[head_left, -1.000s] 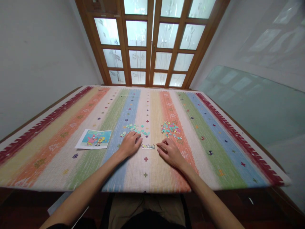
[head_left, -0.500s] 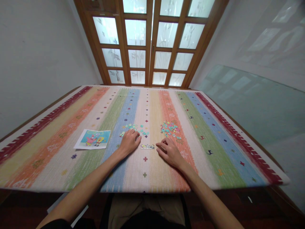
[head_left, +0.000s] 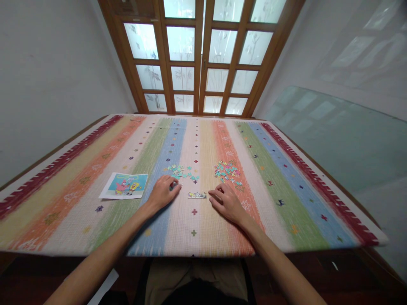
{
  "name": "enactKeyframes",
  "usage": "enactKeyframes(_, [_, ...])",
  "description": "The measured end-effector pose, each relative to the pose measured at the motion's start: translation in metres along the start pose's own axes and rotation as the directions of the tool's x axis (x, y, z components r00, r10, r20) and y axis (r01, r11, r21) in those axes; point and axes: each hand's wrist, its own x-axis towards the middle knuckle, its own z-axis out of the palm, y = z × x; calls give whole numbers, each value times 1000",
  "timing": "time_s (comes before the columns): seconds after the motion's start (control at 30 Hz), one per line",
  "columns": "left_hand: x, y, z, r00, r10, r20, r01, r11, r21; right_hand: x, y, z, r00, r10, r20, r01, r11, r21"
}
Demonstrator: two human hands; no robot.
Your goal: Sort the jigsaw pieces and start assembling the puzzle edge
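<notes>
Change: since half a second ago, my left hand (head_left: 163,191) has slid left and toward me, off the near edge of the teal pile; right hand and everything else unmoved.
Door: wooden glazed door (head_left: 200,55), frosted panes, fills the top centre of the frame.
Glass sheet: large greenish glass pane (head_left: 343,140) leans against the wall at the right of the frame.
Table: striped cloth (head_left: 95,203) in red, orange, green, blue and cream bands covers the whole top, spanning the middle of the frame.
Reference picture: cartoon print (head_left: 124,185) lies flat at left of centre, just left of my left hand, not touching it.
Left hand: palm down on the blue stripe, fingers curled, fingertips pinched together at what looks like a single piece; too small to tell if it is truly gripped.
Right hand: my right hand (head_left: 227,203) rests on the cloth, palm down, fingers loosely bent and holding nothing; its fingertips sit just right of the joined strip.
Mixed pile: loose pieces (head_left: 227,170), pink, yellow and teal, lie above my right hand on the orange stripe, apart from it.
Teal pile: scattered teal pieces (head_left: 182,171) lie above and right of my left hand, near its fingertips.
Joined strip: short row of joined pieces (head_left: 197,195) lies between my two hands at frame centre, closer to the right.
</notes>
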Motion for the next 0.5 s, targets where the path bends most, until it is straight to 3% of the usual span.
enactKeyframes(0.2, [37, -21, -9, 999, -23, -39, 24, 999, 22, 0, 0, -1, 1000, 2, 3, -2, 1000, -6])
enactKeyframes(0.33, [59, -28, -8, 999, -31, 31, 30, 998, 53, 0, 0, 0, 1000, 10, 6, -10, 1000, 1])
enactKeyframes(0.5, [68, -30, -5, 992, 15, 125, -21, 999, 47, -1, -1, -1, 1000, 19, 3, -19, 1000, 2])
